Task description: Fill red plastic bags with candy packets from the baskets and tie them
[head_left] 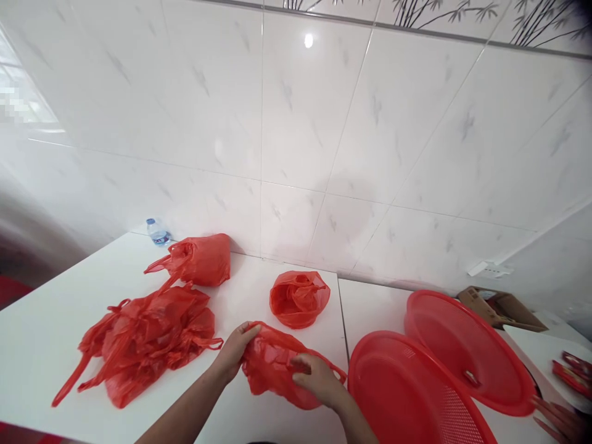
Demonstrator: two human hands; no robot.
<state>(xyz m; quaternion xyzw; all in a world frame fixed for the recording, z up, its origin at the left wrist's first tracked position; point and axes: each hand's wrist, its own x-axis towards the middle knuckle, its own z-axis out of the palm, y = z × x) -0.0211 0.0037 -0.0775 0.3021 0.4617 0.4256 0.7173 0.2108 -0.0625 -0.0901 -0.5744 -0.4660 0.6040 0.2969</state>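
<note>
A thin red plastic bag (272,364) is between my hands above the white table. My left hand (239,348) is closed on its upper left edge, thumb on top. My right hand (317,377) reaches over the bag's right part, fingers bent, with a gap between thumb and fingers; nothing shows clearly in it. Just behind stands a round red bag (300,300) with its mouth turned inward. To the left lies a crumpled heap of red bags (152,339), and a full-looking red bag (206,259) rests behind it.
Two large red plastic baskets (393,382) (467,345) overlap on the right; a small item lies in the farther one. A cardboard box (504,308) and red packets (573,373) are beyond. Another person's hand (562,419) touches the farther basket. A water bottle (158,233) stands by the tiled wall.
</note>
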